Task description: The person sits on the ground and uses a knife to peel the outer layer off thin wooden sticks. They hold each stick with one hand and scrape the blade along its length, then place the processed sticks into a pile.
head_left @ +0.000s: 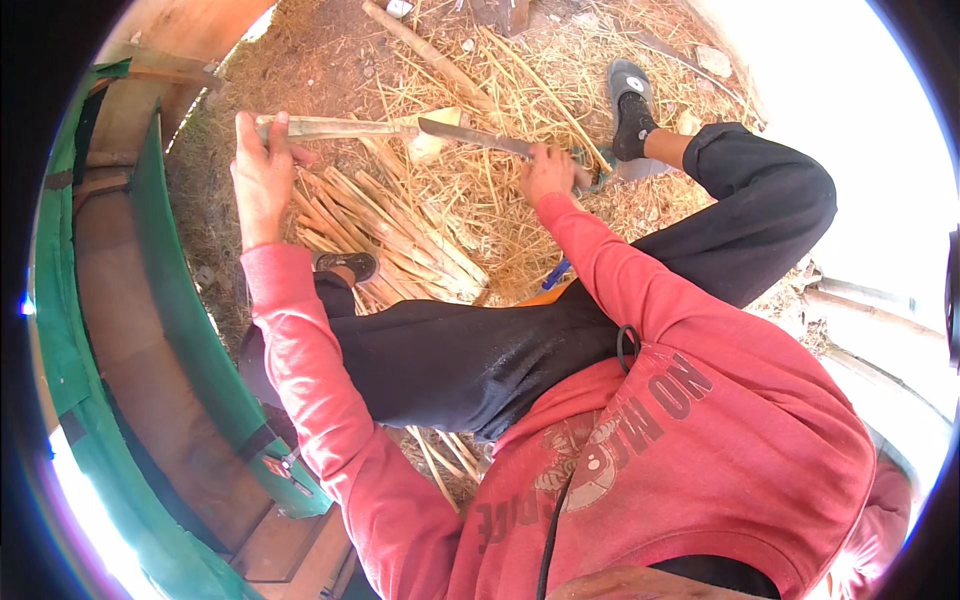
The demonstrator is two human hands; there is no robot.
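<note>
My left hand (263, 180) is closed round one end of a pale wooden stick (345, 128), held out level over the ground. To the right, my right hand (548, 175) grips a long knife (475, 136), its dark blade pointing left toward the stick's other end. Blade tip and stick end meet or overlap in view; I cannot tell whether they touch. Behind them shows a pale yellowish piece (436, 138). Below the stick lies a pile of split wooden strips (400, 235), beside my shoe (348, 264). The knife's handle is mostly hidden by my fingers.
Straw and shavings (510, 220) cover the ground. A thicker pole (430, 55) lies beyond the stick. My other shoe (630, 100) rests at the far right. Along the left runs a wooden structure with green sheeting (185, 270). Thin strips (435, 465) lie below my leg.
</note>
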